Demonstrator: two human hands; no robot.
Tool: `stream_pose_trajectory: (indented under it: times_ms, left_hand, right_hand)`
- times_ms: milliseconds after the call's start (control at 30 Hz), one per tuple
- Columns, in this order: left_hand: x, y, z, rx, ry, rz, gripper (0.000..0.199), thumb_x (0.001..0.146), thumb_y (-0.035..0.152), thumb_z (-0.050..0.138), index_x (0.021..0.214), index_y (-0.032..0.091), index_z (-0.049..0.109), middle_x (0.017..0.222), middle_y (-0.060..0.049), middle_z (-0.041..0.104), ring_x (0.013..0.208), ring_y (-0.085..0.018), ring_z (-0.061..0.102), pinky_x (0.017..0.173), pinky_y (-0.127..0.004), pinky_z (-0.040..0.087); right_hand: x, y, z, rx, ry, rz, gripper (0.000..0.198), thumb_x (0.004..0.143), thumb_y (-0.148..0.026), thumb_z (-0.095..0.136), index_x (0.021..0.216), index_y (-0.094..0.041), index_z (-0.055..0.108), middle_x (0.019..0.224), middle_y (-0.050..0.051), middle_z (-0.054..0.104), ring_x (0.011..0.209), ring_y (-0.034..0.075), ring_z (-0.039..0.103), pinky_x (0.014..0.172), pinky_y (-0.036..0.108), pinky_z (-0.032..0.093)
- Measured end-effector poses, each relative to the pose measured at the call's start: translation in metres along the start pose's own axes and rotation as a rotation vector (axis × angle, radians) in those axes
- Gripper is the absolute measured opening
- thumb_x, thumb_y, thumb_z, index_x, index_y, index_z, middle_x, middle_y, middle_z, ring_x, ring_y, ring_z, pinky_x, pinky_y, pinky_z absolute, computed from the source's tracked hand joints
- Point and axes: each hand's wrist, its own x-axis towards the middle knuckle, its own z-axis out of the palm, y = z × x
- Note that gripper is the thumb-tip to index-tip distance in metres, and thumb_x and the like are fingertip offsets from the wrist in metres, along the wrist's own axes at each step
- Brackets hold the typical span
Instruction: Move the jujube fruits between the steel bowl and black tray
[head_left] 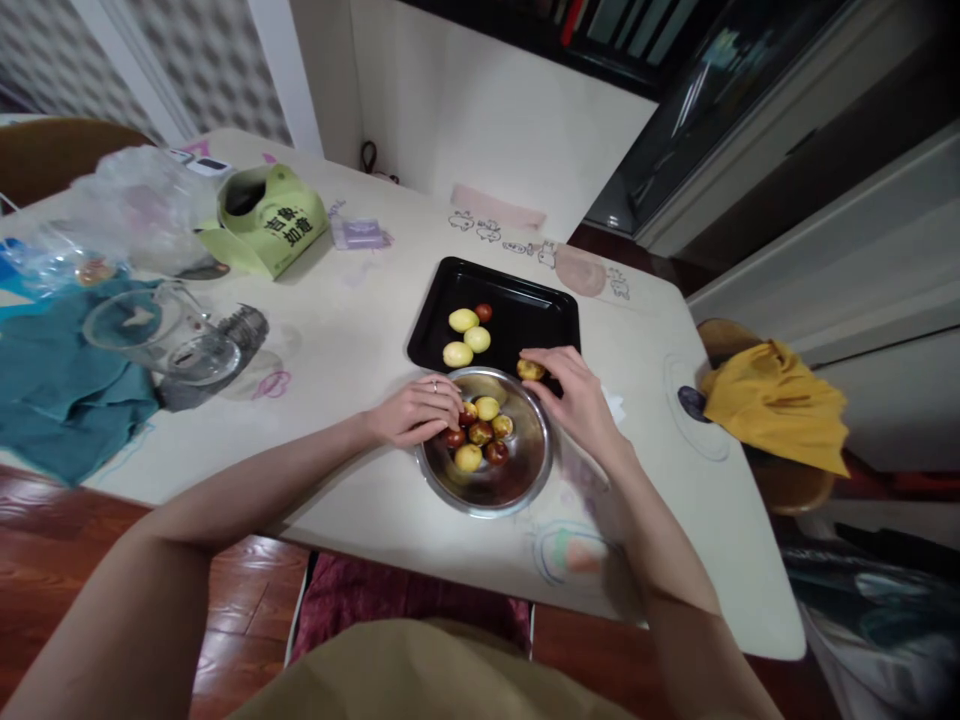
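A steel bowl (pixel 487 500) stands near the table's front edge, with several yellow, mottled and dark red fruits in it that look like jujubes. My left hand (pixel 424 410) reaches over the bowl's left rim, palm down. Its fingers are stretched out and slightly bent, with the tips beside a dark red fruit (pixel 454 438); part of the contact is hidden. Between the thumb and fingers of my right hand (pixel 574 395) is a mottled yellow-brown jujube (pixel 530 369), above the near right part of a black tray (pixel 525 300). Three yellow fruits (pixel 477 340) and a small red one (pixel 484 313) lie in the tray.
To the left are a glass pitcher (pixel 161 335) on its side, a teal cloth (pixel 67 380), a green box (pixel 274 225), clear plastic bags (pixel 142 205) and a purple packet (pixel 360 234). A yellow cloth (pixel 776 405) hangs over a chair at the right.
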Motion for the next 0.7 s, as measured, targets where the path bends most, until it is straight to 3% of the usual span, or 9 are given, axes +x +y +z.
stream_pose_trajectory:
  times_ms: [133,400,567,700]
  left_hand:
    - [0.001,0.001,-0.001,-0.017,-0.007,0.01,0.036,0.111,0.027,0.04,0.105,0.018,0.074,0.093,-0.011,0.081,0.103,-0.025,0.077,0.103,-0.044,0.054]
    - [0.001,0.001,-0.003,-0.022,-0.054,-0.046,0.046,0.113,0.038,0.037,0.102,0.02,0.077,0.094,-0.012,0.082,0.103,-0.025,0.077,0.106,-0.045,0.053]
    - [0.001,0.001,-0.001,-0.04,-0.014,-0.019,0.043,0.113,0.038,0.04,0.101,0.02,0.077,0.093,-0.01,0.082,0.102,-0.024,0.077,0.107,-0.043,0.053]
    - [0.002,0.0,0.0,-0.046,0.007,-0.013,0.043,0.113,0.039,0.041,0.1,0.02,0.077,0.092,-0.01,0.081,0.101,-0.023,0.077,0.107,-0.042,0.054]
  right_hand:
    - [-0.024,-0.031,-0.002,0.138,-0.16,-0.053,0.026,0.106,-0.025,0.057,0.131,-0.025,0.064,0.129,0.012,0.073,0.12,0.03,0.067,0.104,0.05,0.057]
    - [-0.028,-0.042,0.01,0.195,-0.553,-0.191,0.02,0.105,-0.014,0.054,0.121,-0.023,0.064,0.121,0.01,0.072,0.116,0.024,0.069,0.102,0.041,0.057]
    - [-0.027,-0.046,0.008,0.188,-0.651,-0.255,0.014,0.106,-0.017,0.057,0.113,-0.021,0.068,0.108,0.008,0.073,0.107,0.023,0.066,0.097,0.039,0.056]
    - [-0.03,-0.044,0.01,0.239,-0.713,-0.257,0.019,0.106,-0.013,0.054,0.116,-0.02,0.068,0.113,0.009,0.071,0.108,0.022,0.066,0.097,0.037,0.055]
